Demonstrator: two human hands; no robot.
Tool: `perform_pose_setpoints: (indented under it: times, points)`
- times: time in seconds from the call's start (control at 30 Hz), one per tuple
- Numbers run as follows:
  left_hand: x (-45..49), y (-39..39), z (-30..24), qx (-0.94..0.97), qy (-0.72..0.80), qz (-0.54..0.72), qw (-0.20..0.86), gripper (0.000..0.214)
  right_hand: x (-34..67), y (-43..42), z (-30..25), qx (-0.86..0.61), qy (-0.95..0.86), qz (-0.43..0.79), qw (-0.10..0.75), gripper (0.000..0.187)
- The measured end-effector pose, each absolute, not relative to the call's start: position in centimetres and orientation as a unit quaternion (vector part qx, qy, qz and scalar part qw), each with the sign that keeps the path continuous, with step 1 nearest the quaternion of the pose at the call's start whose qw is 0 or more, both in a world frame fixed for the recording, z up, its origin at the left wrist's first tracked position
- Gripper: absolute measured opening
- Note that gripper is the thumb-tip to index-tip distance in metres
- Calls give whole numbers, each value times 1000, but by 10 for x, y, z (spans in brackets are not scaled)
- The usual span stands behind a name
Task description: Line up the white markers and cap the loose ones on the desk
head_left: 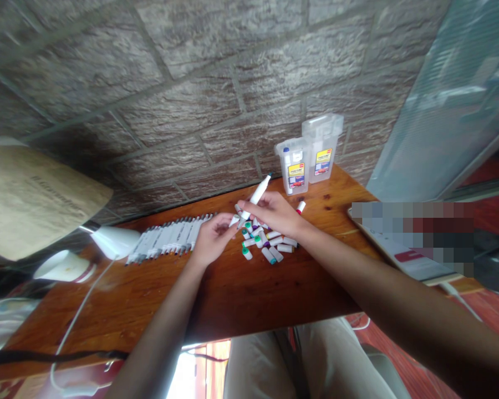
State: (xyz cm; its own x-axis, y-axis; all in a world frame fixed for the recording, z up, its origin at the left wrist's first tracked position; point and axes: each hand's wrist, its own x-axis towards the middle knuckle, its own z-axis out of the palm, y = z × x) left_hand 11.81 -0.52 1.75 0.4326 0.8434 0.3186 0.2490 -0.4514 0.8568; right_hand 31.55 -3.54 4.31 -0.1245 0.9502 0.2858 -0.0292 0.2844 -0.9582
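Note:
In my right hand (276, 210), the fingers are closed round a white marker (259, 193). The marker slants, with its dark green end up and its grey lower end down by my left fingers. My left hand (214, 233) pinches a small whitish marker cap (234, 220) close to that lower end; whether cap and marker touch I cannot make out. Below both hands lies a loose pile of marker caps (269, 254) with green, teal, purple and other coloured ends. A row of capless-looking white markers (172, 237) lies side by side to the left of my left hand.
Against the stone wall (183, 111) stand two clear plastic boxes (295, 174), the nearer with a few markers inside. A lamp (37, 194), a white cup (64, 267) and a cable are on the left. A partly blurred-out flat device (424, 266) lies at the table's right edge.

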Motion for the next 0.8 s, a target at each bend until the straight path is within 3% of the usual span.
perform_pose_setpoints:
  times: [0.4,0.67,0.8]
  points:
    - [116,-3,13,771,362,372,370,24,314,-33,39,-384,-617,443,525,44]
    - [116,-4,14,801,358,344,333,20,313,-37,29,-402,-746,338,410,32]
    - [118,-6,16,812,354,327,329,17,310,-39,29,-431,-745,310,404,32]
